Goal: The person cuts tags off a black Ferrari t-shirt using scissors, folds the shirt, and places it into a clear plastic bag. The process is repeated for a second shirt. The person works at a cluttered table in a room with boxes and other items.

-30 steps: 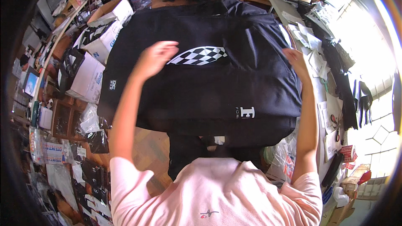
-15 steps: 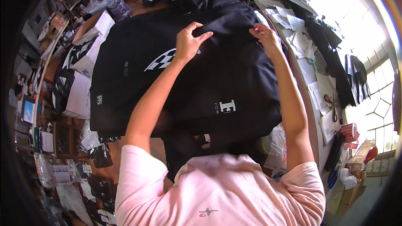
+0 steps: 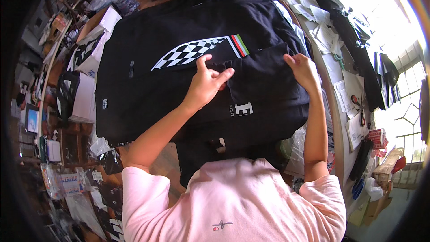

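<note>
A large black printed garment (image 3: 170, 103) lies spread on a pile in front of me, with a black-and-white checkered print (image 3: 190, 53) ending in red and green stripes. Part of its cloth is lifted and folded toward me between my hands. My left hand (image 3: 207, 85) is at the left end of this fold, thumb and index finger around the cloth, other fingers curled; the exact grip is partly hidden. At the fold's right end, my right hand (image 3: 305, 71) pinches the cloth between thumb and fingers. White lettering (image 3: 244, 109) shows on the cloth nearer me.
An open carton (image 3: 104, 24) and other boxes stand left of the pile. Along the right runs a bench (image 3: 329, 78) bearing loose papers (image 3: 324, 38), scissors (image 3: 358, 103), a red-and-white tape roll (image 3: 377, 139) and dark cloth. Clear plastic bags (image 3: 295, 152) lie near my right elbow.
Both hands have drawn back toward me, bringing the lifted cloth along. More of the checkered print and its coloured stripes are uncovered. My right hand has also shifted slightly right.
</note>
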A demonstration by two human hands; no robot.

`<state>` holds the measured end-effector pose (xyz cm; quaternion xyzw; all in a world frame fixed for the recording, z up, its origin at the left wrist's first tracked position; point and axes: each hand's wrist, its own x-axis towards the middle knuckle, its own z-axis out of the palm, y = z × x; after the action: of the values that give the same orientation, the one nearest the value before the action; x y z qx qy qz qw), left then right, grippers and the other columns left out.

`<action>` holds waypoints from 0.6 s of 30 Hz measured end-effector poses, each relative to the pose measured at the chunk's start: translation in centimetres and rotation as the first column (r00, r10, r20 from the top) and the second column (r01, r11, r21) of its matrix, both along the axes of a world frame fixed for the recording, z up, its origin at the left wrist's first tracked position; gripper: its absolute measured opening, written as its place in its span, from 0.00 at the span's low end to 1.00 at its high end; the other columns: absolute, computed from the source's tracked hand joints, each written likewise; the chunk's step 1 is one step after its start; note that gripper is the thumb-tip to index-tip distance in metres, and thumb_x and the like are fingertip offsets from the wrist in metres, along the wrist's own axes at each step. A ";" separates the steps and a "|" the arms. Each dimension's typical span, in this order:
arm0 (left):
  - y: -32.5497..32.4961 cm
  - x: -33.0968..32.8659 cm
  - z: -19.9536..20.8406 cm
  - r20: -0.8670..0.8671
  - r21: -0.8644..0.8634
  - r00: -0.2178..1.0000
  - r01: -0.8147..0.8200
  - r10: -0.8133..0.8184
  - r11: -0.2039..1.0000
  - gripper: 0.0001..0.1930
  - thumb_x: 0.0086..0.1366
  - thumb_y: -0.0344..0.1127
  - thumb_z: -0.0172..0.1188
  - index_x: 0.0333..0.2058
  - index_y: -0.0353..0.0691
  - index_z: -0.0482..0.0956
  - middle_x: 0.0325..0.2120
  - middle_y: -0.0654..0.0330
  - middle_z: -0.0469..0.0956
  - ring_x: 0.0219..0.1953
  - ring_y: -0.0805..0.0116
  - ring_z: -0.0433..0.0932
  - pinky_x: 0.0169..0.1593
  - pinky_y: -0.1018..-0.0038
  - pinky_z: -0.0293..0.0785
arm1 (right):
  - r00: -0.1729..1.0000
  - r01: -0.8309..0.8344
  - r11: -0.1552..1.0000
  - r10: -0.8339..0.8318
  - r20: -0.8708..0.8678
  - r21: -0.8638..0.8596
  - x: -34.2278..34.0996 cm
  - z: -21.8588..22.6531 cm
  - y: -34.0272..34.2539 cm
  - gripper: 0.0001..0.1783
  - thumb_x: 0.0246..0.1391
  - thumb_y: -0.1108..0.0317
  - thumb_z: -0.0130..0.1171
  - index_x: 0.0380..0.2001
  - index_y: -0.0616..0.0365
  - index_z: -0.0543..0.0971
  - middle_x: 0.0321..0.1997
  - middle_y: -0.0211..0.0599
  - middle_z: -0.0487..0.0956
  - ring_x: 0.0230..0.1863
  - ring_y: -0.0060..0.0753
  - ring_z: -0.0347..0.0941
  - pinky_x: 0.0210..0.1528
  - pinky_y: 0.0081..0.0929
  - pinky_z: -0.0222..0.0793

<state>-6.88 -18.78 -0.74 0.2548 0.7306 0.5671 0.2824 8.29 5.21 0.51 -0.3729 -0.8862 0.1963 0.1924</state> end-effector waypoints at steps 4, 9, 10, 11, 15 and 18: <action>0.8 1.5 0.2 0.206 0.117 0.978 -0.001 -0.023 0.993 0.40 0.53 0.26 0.64 0.58 0.38 0.45 0.39 0.51 0.70 0.39 0.69 0.73 0.36 0.74 0.75 | 0.983 -0.036 0.999 0.031 -0.183 -0.021 0.1 -1.8 0.3 0.16 0.48 0.60 0.62 0.29 0.63 0.75 0.23 0.44 0.76 0.25 0.36 0.72 0.32 0.31 0.67; -0.9 0.5 -0.1 -0.352 0.019 0.936 0.033 -0.025 0.999 0.27 0.56 0.31 0.61 0.53 0.36 0.60 0.41 0.49 0.69 0.44 0.62 0.72 0.44 0.70 0.72 | 1.000 0.017 0.999 -0.017 0.017 0.042 0.8 1.7 -0.9 0.17 0.53 0.58 0.56 0.37 0.62 0.74 0.37 0.49 0.76 0.41 0.48 0.72 0.44 0.37 0.66; -1.3 -0.4 -0.2 -0.606 0.006 0.795 0.016 -0.009 1.000 0.25 0.57 0.32 0.61 0.51 0.35 0.63 0.42 0.48 0.69 0.46 0.59 0.71 0.46 0.68 0.71 | 0.998 -0.009 0.989 0.017 -0.053 0.148 0.3 1.1 0.1 0.19 0.54 0.57 0.55 0.40 0.62 0.74 0.41 0.50 0.75 0.45 0.48 0.71 0.48 0.37 0.65; -1.3 -2.9 -1.0 -0.840 0.090 0.537 0.000 0.076 0.996 0.21 0.57 0.37 0.61 0.48 0.36 0.69 0.46 0.48 0.69 0.51 0.53 0.67 0.52 0.66 0.65 | 0.991 -0.027 0.967 0.059 -0.118 0.254 -0.5 0.6 0.9 0.20 0.54 0.57 0.54 0.43 0.62 0.73 0.46 0.50 0.74 0.49 0.48 0.69 0.51 0.37 0.63; -3.2 -12.8 -2.7 -0.929 -0.270 0.327 -0.284 -0.172 0.920 0.30 0.61 0.57 0.48 0.57 0.47 0.63 0.59 0.54 0.59 0.62 0.53 0.55 0.62 0.53 0.47 | 0.933 -0.334 0.929 0.350 -0.087 0.157 -7.1 -1.0 4.9 0.30 0.58 0.51 0.47 0.57 0.60 0.63 0.62 0.47 0.62 0.65 0.48 0.52 0.65 0.35 0.46; -4.1 -19.8 -2.1 -0.850 -0.381 0.496 -0.342 -0.179 0.859 0.33 0.62 0.63 0.40 0.61 0.54 0.56 0.63 0.59 0.51 0.66 0.57 0.47 0.64 0.53 0.40 | 0.952 -0.307 0.937 0.297 0.078 0.169 -13.4 -4.0 9.4 0.36 0.56 0.44 0.46 0.58 0.59 0.62 0.64 0.46 0.59 0.67 0.47 0.48 0.66 0.40 0.42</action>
<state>-26.73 -22.84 -2.85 0.3835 0.9041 0.1636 -0.0939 -5.10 14.58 -3.45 -0.2186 -0.9516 0.1334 0.1696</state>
